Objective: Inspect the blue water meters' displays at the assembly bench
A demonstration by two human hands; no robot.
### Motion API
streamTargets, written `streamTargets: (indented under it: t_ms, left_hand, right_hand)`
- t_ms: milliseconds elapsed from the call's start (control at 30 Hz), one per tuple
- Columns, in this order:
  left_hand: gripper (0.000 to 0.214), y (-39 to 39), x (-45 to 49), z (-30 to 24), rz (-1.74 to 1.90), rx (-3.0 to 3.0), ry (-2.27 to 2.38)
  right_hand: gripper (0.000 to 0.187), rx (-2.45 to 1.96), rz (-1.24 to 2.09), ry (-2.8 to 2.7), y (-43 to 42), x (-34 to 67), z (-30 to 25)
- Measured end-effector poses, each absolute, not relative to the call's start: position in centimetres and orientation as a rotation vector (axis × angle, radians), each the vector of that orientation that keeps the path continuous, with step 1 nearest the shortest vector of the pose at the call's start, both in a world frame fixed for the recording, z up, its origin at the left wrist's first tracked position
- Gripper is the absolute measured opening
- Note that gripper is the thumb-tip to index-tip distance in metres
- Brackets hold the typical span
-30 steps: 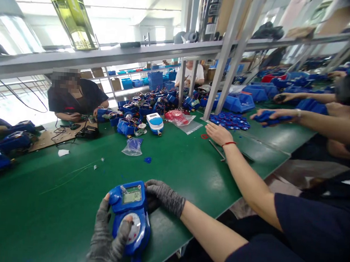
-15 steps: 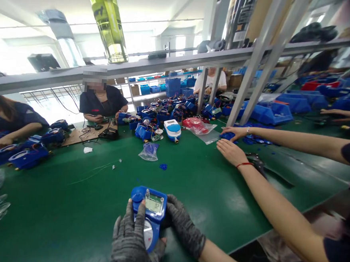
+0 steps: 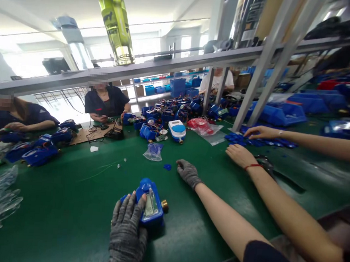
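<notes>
The left hand [image 3: 128,227], in a grey knit glove, lies flat over the near end of a blue water meter [image 3: 148,203], fingers spread on its housing rather than wrapped round it. The press looks meant to keep the meter steady on the green table [image 3: 56,202]. The meter rests tilted on its side at about 6 o'clock in the view, its small display facing up and to the right. A brass fitting [image 3: 164,205] pokes out at its 3 o'clock side.

The right hand [image 3: 188,173], also gloved, is off the meter and well apart from the left. It stretches out toward 12 o'clock with loose, empty fingers, palm down near the cloth. A small blue cap [image 3: 167,166] lies just beside it at its 10 o'clock, the nearest loose part. Beyond that sits a clear bag [image 3: 153,151] of blue pieces.

At 3 o'clock a co-worker's bare arm with a red wrist band [image 3: 252,166] rests on the table. Another bare hand beyond it sorts through a spread of blue caps [image 3: 261,142].

Farther off at 12 o'clock stands a white and blue meter [image 3: 177,130] before a heap of blue housings [image 3: 161,116]. At 9 o'clock more blue meters [image 3: 40,153] lie grouped by seated workers.
</notes>
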State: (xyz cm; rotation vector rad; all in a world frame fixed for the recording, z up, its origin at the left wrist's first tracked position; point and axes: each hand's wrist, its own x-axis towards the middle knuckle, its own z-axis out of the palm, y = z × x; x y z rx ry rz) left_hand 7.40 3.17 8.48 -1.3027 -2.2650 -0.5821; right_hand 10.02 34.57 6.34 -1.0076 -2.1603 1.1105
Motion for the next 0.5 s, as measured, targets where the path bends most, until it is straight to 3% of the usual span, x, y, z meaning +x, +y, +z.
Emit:
streamTargets:
  t_ms: [500]
  left_hand:
    - [0.080,3.3,7.0,8.2,-0.547,-1.322,-2.282]
  right_hand:
    - [0.021,-0.936,1.082,-2.216,34.2,7.5,5.8]
